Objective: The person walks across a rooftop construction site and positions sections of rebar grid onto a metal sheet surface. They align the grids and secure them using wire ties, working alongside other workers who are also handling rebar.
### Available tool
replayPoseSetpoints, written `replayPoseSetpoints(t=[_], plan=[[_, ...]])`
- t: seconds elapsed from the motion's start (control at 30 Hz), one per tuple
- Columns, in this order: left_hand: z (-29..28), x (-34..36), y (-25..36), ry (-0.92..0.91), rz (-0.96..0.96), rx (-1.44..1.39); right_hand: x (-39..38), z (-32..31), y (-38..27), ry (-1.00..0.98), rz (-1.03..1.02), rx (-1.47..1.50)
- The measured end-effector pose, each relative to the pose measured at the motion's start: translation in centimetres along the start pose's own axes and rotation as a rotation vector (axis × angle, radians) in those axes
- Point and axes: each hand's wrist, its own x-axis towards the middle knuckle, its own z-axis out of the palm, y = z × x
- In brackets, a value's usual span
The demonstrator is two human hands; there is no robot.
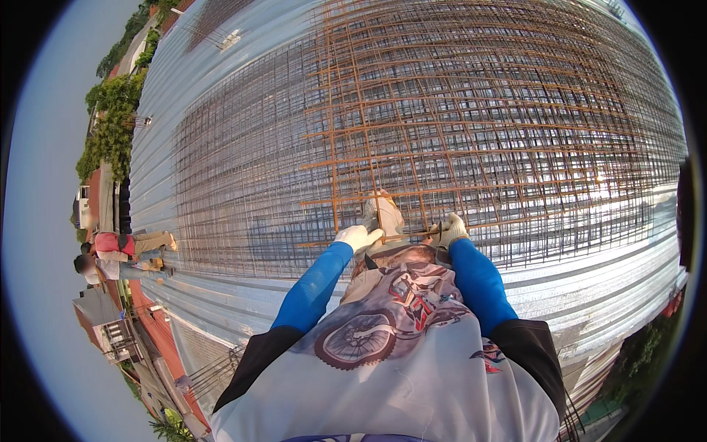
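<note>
A rusty steel rebar mesh (353,129) lies in front of me, on top of more grey-brown mesh. Its near edge comes right up to my waist. My left hand (359,237), in a whitish work glove, is closed round the near edge bar. To its right my right hand (449,230), gloved likewise, has its fingers curled at the same edge bar. Something thin and dark sits by the right hand; its kind is too small to tell. Between the hands my shoe (384,210) shows among the bars.
Ribbed metal decking (228,295) runs under and around the mesh. At the far left two people stand near the deck's edge, one in a red vest (115,244). Beyond that edge lie trees (114,125) and rooftops. Rebar ends (213,379) stick up at the lower left.
</note>
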Motion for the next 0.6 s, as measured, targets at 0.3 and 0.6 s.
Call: replayPoseSetpoints(t=[0.3, 0.6], plan=[[0.0, 0.0, 0.4, 0.025, -0.038, -0.015, -0.5, 0.5, 0.0, -0.03, -0.033, -0.174], [0.4, 0.3, 0.1, 0.058, -0.014, -0.011, -3.1, 1.3, 0.4, -0.018, -0.031, -0.107]])
